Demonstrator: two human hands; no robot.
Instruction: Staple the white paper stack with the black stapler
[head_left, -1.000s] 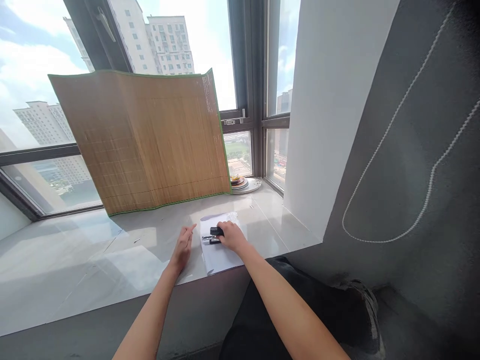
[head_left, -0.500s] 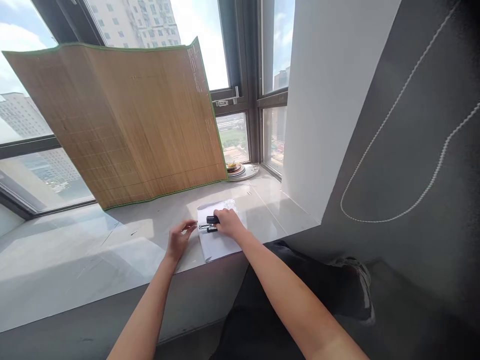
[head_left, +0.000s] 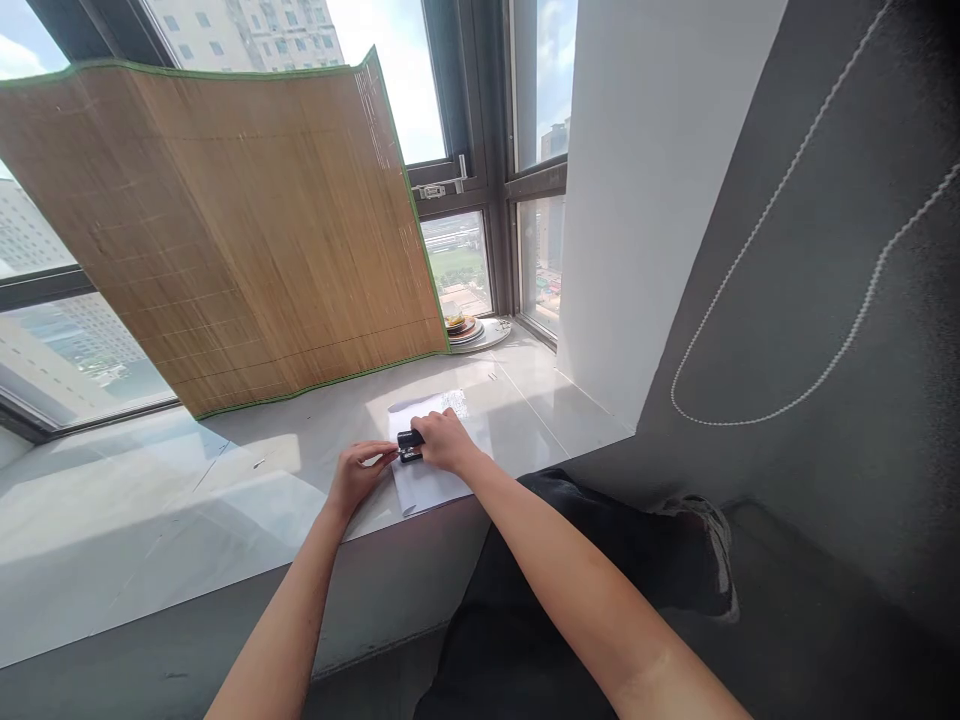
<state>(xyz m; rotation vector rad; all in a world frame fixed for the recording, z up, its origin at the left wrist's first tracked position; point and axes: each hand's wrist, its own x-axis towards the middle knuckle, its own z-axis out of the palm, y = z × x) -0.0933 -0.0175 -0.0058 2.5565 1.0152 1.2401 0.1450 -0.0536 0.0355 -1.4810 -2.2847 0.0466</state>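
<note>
A black stapler [head_left: 409, 446] with a silver inner part lies over sheets of white paper [head_left: 435, 492] on the window ledge. My right hand [head_left: 444, 440] is wrapped round the stapler's back end, and its front points left. My left hand [head_left: 363, 474] is at the paper's left edge, thumb and fingers pinched together just by the stapler's front. Whatever sits between those fingertips is too small to make out. Dark print shows at the paper's far right corner.
A bamboo mat [head_left: 285, 230] with green edging leans against the window behind the paper. Stacked plates [head_left: 480, 334] stand in the far corner of the tiled ledge [head_left: 150, 530]. A white bead cord [head_left: 780, 190] hangs at right. My dark-clothed leg is below the ledge.
My right hand has shifted left with the stapler, bringing its front up to my left fingertips. My left fingers have closed into a tighter pinch. The whole view has shifted slightly.
</note>
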